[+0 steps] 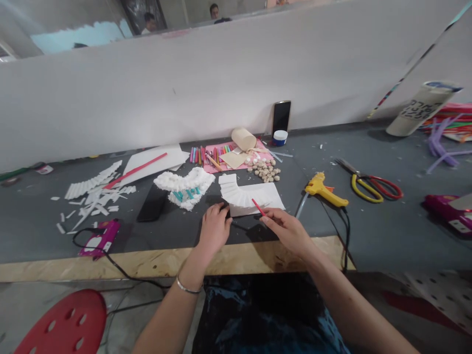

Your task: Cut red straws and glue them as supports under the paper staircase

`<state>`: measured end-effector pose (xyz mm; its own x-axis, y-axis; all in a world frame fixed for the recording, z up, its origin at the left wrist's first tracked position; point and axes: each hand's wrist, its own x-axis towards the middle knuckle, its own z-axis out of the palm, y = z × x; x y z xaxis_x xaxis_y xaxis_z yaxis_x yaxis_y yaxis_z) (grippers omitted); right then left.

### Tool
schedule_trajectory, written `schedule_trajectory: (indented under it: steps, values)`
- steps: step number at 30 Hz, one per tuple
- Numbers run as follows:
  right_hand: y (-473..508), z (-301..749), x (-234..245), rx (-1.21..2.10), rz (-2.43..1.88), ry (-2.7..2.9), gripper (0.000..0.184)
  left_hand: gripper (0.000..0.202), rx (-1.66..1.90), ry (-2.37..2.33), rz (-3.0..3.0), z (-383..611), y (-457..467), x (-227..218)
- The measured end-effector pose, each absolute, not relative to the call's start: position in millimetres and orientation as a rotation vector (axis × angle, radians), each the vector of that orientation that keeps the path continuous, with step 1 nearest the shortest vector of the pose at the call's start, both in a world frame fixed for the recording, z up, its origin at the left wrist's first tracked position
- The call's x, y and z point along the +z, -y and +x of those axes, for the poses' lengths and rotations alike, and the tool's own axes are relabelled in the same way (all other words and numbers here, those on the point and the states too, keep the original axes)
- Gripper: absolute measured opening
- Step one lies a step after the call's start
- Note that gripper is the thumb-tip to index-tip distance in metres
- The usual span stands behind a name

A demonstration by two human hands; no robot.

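Note:
My right hand (285, 227) pinches a thin red pen-like stick (258, 207), its tip over white paper. Beneath it lies a white card (276, 192), with a curved row of overlapping white paper pieces (239, 196) on it. At the card's lower left corner rests my left hand (216, 227), palm down with its fingers spread; it seems to touch the card's edge. Just beyond that hand sits a fluffy white cotton shape (199, 179) with teal bits. Right of the card lies a yellow glue gun (324, 189) with a clear stick and a cable.
Scissors (368, 184) lie farther right. Behind the card are pebble-like pieces (266, 170), crayons (199, 155), and a phone (281, 118) leaning on the wall. To the left are a dark phone (152, 204), paper strips (98, 191) and a purple device (101, 239) with a cable.

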<state>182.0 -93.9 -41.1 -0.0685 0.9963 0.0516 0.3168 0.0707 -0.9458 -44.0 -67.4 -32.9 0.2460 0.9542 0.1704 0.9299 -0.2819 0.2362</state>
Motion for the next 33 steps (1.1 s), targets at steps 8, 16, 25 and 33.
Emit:
schedule_trajectory:
  steps: [8, 16, 25, 33]
  values:
    - [88, 189, -41, 1.027, -1.408, 1.507, 0.030, 0.037, 0.507, -1.791, 2.418, -31, 77, -36]
    - [85, 202, -38, 1.011, -1.403, 1.465, 0.035, 0.032, 0.504, -1.716, 2.414, -13, 85, -32]
    - [82, 219, -37, 0.939, -1.483, 1.460, 0.035, 0.020, 0.564, -1.844, 2.386, -21, 70, -34]
    - [82, 217, -48, 1.068, -1.434, 1.366, 0.037, 0.040, 0.357, -1.874, 2.450, -30, 33, -40]
